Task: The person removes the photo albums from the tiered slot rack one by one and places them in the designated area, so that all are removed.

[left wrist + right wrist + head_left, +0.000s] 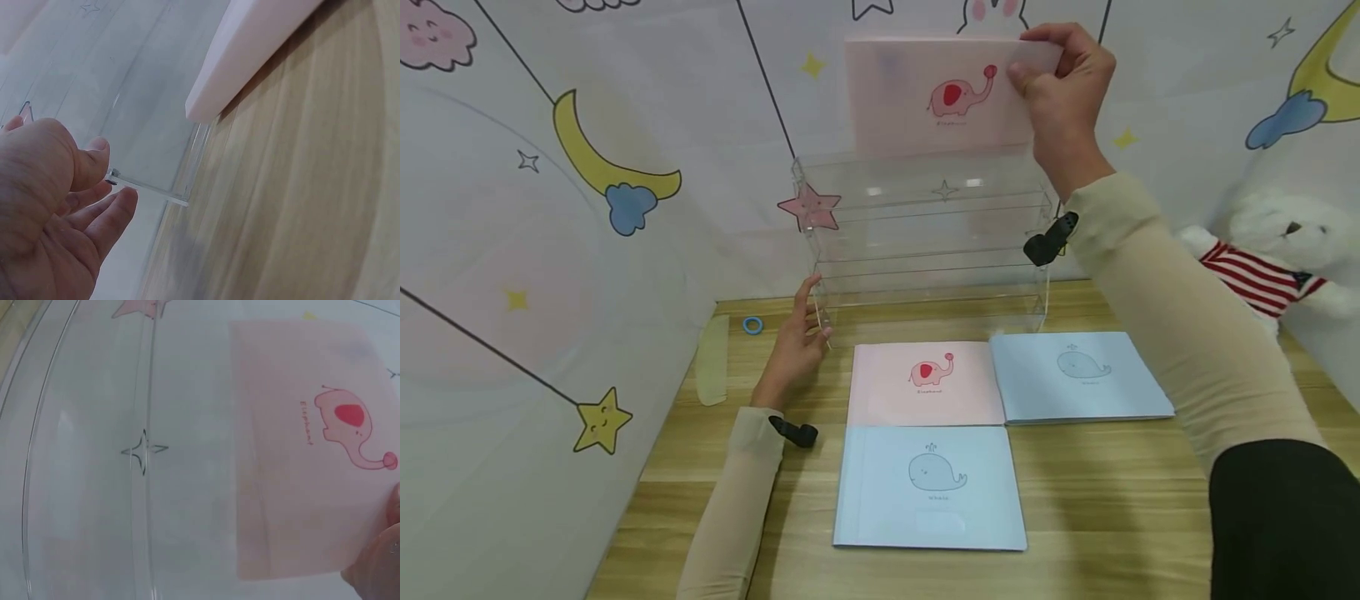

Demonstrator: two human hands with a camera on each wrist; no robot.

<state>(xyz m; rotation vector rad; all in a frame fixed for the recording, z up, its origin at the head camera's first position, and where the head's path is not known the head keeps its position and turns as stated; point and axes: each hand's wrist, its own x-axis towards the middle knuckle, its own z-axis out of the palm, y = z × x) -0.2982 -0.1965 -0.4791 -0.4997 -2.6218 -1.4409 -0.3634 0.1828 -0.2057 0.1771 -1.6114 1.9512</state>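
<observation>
High at the back, my right hand [1071, 104] pinches the upper right corner of a pink elephant booklet [891, 104] between thumb and fingers. The booklet hangs upright at the top edge of a clear tiered acrylic rack [925, 262], and in the right wrist view its elephant cover [281, 487] faces out. My left hand [793, 350] holds the rack's left side low down, thumb and fingers on either side of the clear edge [150, 187]. In front of the rack lie another pink elephant booklet [880, 387], a blue whale booklet [1030, 383] to its right and a second blue whale booklet [872, 508] nearer me.
On the wooden table [1112, 517], a small blue ring [746, 326] and a pale green strip [712, 367] lie left of the rack. A white teddy bear [1255, 283] in a striped shirt sits at the right. A printed backdrop [700, 67] rises close behind the rack.
</observation>
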